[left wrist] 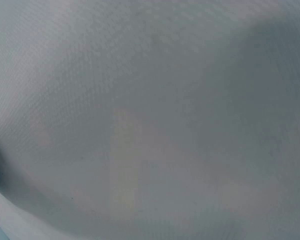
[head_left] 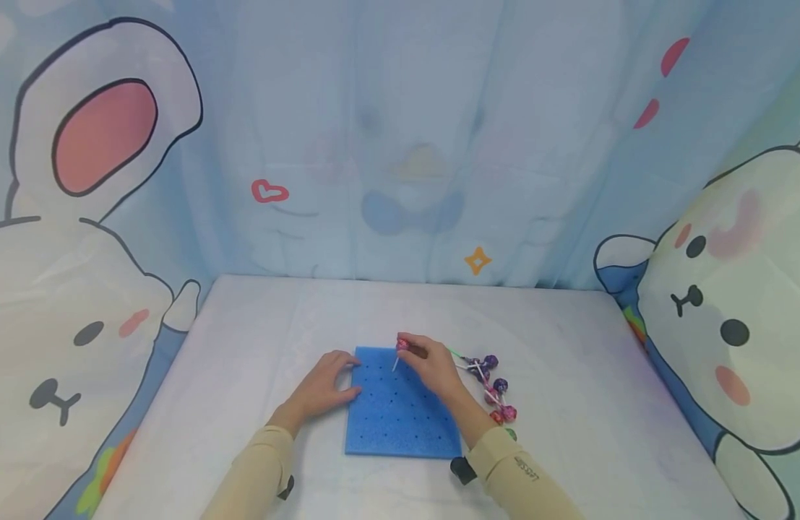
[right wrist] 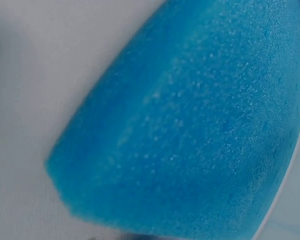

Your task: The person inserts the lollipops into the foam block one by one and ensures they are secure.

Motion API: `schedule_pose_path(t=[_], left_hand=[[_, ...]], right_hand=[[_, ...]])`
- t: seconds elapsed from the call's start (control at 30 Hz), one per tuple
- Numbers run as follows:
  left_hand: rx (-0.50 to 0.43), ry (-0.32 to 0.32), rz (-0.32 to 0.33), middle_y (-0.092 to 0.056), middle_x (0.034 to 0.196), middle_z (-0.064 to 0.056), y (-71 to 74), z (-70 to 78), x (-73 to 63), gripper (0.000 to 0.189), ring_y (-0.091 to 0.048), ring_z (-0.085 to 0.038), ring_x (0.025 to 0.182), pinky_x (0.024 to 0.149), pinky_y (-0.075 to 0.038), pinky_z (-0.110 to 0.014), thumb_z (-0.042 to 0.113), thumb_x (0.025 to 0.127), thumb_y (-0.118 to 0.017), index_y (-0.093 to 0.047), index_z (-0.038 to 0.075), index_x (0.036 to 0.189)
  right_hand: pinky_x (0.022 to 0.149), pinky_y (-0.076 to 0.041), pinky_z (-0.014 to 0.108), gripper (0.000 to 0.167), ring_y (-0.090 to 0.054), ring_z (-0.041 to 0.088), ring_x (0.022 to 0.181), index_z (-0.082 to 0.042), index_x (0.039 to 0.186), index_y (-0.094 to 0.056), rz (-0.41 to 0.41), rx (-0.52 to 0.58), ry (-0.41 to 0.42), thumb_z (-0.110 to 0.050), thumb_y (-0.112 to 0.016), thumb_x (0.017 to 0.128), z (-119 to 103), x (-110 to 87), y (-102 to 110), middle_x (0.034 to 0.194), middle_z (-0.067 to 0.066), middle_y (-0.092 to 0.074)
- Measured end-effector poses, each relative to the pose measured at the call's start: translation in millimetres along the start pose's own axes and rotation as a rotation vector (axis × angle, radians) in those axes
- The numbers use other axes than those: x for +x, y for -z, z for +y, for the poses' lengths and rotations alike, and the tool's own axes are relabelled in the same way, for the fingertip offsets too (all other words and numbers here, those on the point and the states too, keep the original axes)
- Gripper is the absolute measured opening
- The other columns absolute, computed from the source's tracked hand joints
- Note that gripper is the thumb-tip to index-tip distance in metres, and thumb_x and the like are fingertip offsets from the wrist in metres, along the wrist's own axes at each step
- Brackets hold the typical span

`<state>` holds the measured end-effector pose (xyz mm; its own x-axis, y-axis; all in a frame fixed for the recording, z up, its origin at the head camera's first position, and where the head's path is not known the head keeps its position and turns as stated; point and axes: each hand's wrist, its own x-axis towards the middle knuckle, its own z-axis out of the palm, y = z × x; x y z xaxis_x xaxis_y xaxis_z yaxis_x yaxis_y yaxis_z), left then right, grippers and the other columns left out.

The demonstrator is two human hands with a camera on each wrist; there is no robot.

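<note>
A blue foam board (head_left: 400, 422) dotted with small holes lies flat on the table. My right hand (head_left: 436, 370) pinches a pink-wrapped lollipop (head_left: 402, 345) by its head over the board's far part. Its white stick points down, the tip close to the board's surface. At the board's left edge my left hand (head_left: 324, 383) rests with fingers and thumb spread apart, fingertips touching the edge. The right wrist view has the board (right wrist: 205, 130) close up, a bit of white stick at the right border. Only blurred pale cloth fills most of the left wrist view.
Right of the board lies a loose pile of wrapped lollipops (head_left: 509, 413), purple, pink, red and green, partly behind the right forearm. The white-covered table (head_left: 276, 310) ends at a blue cartoon curtain (head_left: 400, 108) at the back.
</note>
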<state>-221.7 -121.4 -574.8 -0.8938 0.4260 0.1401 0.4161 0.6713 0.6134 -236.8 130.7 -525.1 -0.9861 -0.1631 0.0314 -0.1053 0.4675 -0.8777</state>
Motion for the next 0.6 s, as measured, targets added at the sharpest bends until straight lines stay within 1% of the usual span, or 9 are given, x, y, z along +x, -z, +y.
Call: schedule_pose_path(t=[0.17, 0.27, 0.37, 0.47, 0.53, 0.6], left_hand=[[0.000, 0.000, -0.008, -0.054, 0.132, -0.007, 2.3, 2.3, 0.1, 0.046, -0.044, -0.028, 0.130, 0.111, -0.035, -0.045, 0.033, 0.087, -0.069, -0.057, 0.014, 0.127], [-0.001, 0.013, -0.014, -0.054, 0.132, -0.007, 3.9, 3.9, -0.1, 0.046, -0.044, -0.027, 0.130, 0.111, -0.035, -0.045, 0.033, 0.087, -0.069, -0.057, 0.014, 0.127], [-0.003, 0.014, -0.010, -0.054, 0.132, -0.007, 4.4, 4.5, -0.1, 0.046, -0.044, -0.028, 0.130, 0.111, -0.036, -0.047, 0.032, 0.087, -0.070, -0.057, 0.013, 0.127], [0.001, 0.016, -0.014, -0.054, 0.132, -0.007, 3.7, 4.1, 0.2, 0.046, -0.044, -0.027, 0.130, 0.111, -0.036, -0.046, 0.034, 0.087, -0.069, -0.057, 0.014, 0.127], [0.000, 0.011, -0.012, -0.054, 0.132, -0.007, 3.1, 3.5, 0.2, 0.046, -0.044, -0.028, 0.130, 0.110, -0.036, -0.046, 0.033, 0.088, -0.069, -0.057, 0.014, 0.127], [0.002, 0.020, -0.017, -0.053, 0.133, -0.007, 2.6, 3.0, -0.1, 0.046, -0.044, -0.027, 0.131, 0.111, -0.036, -0.046, 0.034, 0.088, -0.069, -0.057, 0.015, 0.128]], right_hand=[[0.097, -0.050, 0.037, 0.039, -0.062, 0.020, 0.116, -0.015, 0.130, -0.064, 0.022, 0.043, -0.008, -0.022, -0.068, 0.092, 3.1, 2.8, 2.6, 0.125, 0.003, -0.066], [0.098, -0.050, 0.038, 0.038, -0.062, 0.021, 0.116, -0.015, 0.130, -0.064, 0.001, 0.068, -0.010, -0.021, -0.069, 0.092, 2.1, 2.9, 2.6, 0.125, 0.003, -0.065], [0.097, -0.050, 0.038, 0.038, -0.062, 0.022, 0.116, -0.014, 0.130, -0.063, -0.010, 0.046, -0.011, -0.021, -0.068, 0.093, 0.6, 2.2, 0.9, 0.126, 0.004, -0.065], [0.096, -0.051, 0.037, 0.037, -0.062, 0.021, 0.114, -0.015, 0.129, -0.063, 0.000, 0.006, -0.024, -0.021, -0.068, 0.093, -0.1, 1.6, -1.4, 0.124, 0.003, -0.066], [0.096, -0.051, 0.038, 0.037, -0.063, 0.021, 0.113, -0.015, 0.129, -0.064, 0.002, 0.002, -0.029, -0.020, -0.069, 0.092, -0.3, 0.8, -2.8, 0.123, 0.003, -0.066], [0.096, -0.051, 0.037, 0.038, -0.062, 0.020, 0.115, -0.016, 0.129, -0.063, -0.011, 0.019, -0.035, -0.021, -0.069, 0.092, -0.6, -0.4, -4.7, 0.123, 0.002, -0.066]])
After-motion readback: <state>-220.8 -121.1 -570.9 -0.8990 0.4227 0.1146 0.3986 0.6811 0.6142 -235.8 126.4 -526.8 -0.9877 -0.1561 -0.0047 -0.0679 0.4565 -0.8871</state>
